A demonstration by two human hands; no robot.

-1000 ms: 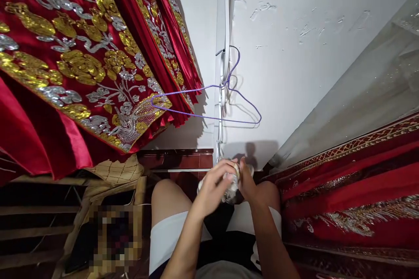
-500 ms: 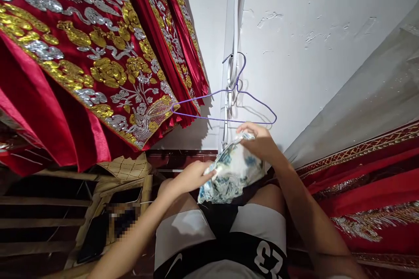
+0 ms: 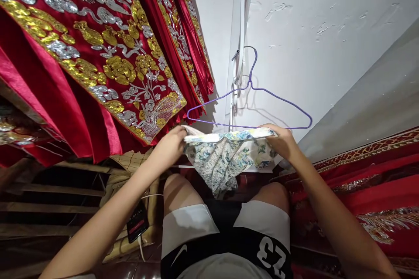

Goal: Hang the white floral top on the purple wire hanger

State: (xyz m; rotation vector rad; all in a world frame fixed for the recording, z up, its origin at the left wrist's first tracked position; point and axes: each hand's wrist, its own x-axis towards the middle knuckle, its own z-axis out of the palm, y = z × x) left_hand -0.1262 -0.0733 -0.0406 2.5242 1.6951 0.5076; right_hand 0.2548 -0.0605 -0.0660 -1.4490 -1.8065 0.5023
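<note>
A thin white garment [image 3: 225,157] with a blue, green and yellow pattern is stretched sideways above my knees. My left hand [image 3: 176,141] grips the left end of its upper band, fingers wrapped round the edge. At the opposite end, my right hand [image 3: 279,137] pinches the same band, thumb and fingers closed on it. Below the band the cloth hangs in loose folds; its exact kind does not show clearly. Just above and behind it, a purple wire hanger [image 3: 250,87] hangs bare from a white strap [image 3: 242,22], its lower bar close to my right hand.
Red drapes [image 3: 111,69] with gold and silver sequin work hang at the left. More red embroidered cloth [image 3: 382,183] and a greyish sheet [image 3: 366,109] stand at the right. A phone [image 3: 137,224] with a cable lies on a bamboo seat. A white wall [image 3: 294,17] rises behind.
My hands have moved apart, and the bunched garment is now spread between them by its band. In view, the hanger appears wider and a little further right.
</note>
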